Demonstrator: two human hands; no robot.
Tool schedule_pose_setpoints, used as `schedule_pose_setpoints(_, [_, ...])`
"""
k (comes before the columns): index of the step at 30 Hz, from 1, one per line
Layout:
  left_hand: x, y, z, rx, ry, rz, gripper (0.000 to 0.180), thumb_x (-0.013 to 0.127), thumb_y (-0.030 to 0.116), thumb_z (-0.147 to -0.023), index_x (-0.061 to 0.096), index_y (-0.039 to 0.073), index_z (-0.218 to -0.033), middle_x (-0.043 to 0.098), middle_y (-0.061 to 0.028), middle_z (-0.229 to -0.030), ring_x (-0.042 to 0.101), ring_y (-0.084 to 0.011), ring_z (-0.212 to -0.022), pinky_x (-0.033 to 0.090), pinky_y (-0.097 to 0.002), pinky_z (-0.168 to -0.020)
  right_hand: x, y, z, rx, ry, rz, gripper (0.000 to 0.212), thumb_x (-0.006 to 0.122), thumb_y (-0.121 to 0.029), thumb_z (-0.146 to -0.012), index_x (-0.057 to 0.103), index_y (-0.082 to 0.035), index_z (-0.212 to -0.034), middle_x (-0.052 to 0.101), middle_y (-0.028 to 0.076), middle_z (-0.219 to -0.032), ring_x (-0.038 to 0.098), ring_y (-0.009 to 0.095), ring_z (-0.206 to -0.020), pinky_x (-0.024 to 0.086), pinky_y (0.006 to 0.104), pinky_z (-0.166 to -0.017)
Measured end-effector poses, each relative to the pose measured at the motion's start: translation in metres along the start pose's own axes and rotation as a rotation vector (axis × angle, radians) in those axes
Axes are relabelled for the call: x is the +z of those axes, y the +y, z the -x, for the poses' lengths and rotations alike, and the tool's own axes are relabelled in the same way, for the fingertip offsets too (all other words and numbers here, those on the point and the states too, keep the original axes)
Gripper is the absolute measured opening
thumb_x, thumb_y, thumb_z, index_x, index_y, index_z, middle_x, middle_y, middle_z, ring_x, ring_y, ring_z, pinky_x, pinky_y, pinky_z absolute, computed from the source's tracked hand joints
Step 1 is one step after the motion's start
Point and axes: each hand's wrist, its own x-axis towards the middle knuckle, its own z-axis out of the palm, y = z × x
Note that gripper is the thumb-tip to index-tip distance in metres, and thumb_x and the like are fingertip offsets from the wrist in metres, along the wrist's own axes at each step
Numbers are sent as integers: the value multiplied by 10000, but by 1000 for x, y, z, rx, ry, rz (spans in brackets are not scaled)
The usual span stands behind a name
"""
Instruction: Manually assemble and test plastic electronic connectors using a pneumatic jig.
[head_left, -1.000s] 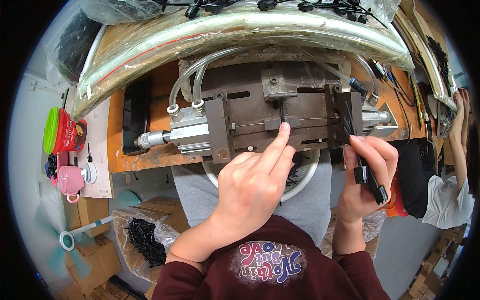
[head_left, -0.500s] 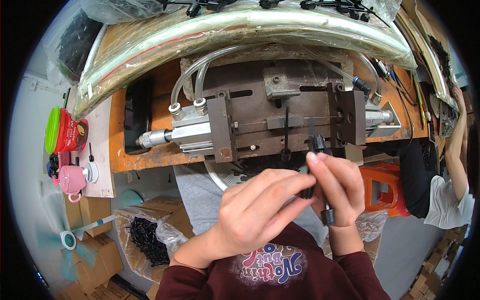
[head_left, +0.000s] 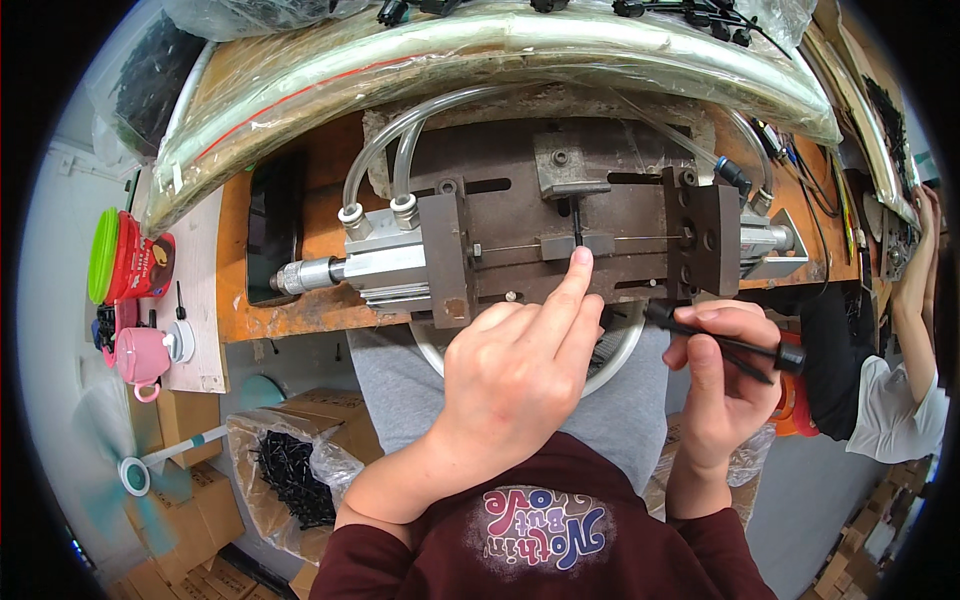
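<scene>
Black rod (head_left: 577, 222), at centre of metal fixture (head_left: 505, 215) on desk (head_left: 325, 195); left hand (head_left: 515, 370) at near end.
Containers: plastic-lined carton (head_left: 345, 420), left of and below fixture, holding many black parts (head_left: 293, 478); white-rimmed basket (head_left: 628, 352), below fixture's near edge, contents mostly hidden; red tub (head_left: 152, 265), well left of fixture, contents unseen. Rod: long axis near-to-far, crosswise to fixture's length, far end toward its centre block. Left grip: index extended, tip at rod; cannot tell whether folded fingers hold anything. Right hand (head_left: 725, 395), near fixture's right end: grip closed round black capped pieces (head_left: 735, 341), slanting sideways.
</scene>
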Motion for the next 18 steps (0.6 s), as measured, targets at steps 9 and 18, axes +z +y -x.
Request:
schedule_pose_setpoints(9, [-15, 1, 2, 44, 9, 496, 353, 805, 59, -773, 731, -13, -1110, 723, -153, -1164, 727, -232, -824, 585, -330, -689, -9, -3, -2, 385, -111, -263, 134, 704, -28, -957, 647, 81, -1008, 710, 170, -904, 661, 151, -599, 540, 252, -525])
schedule_pose_setpoints(18, [-32, 8, 15, 65, 19, 526, 373, 915, 123, -680, 826, 144, -1042, 740, -63, -1090, 728, -215, -868, 583, -306, -707, -4, 3, -10, 425, -217, -462, 133, 666, -54, -983, 665, 77, -1007, 696, 173, -927, 605, 110, -561, 482, 209, -456])
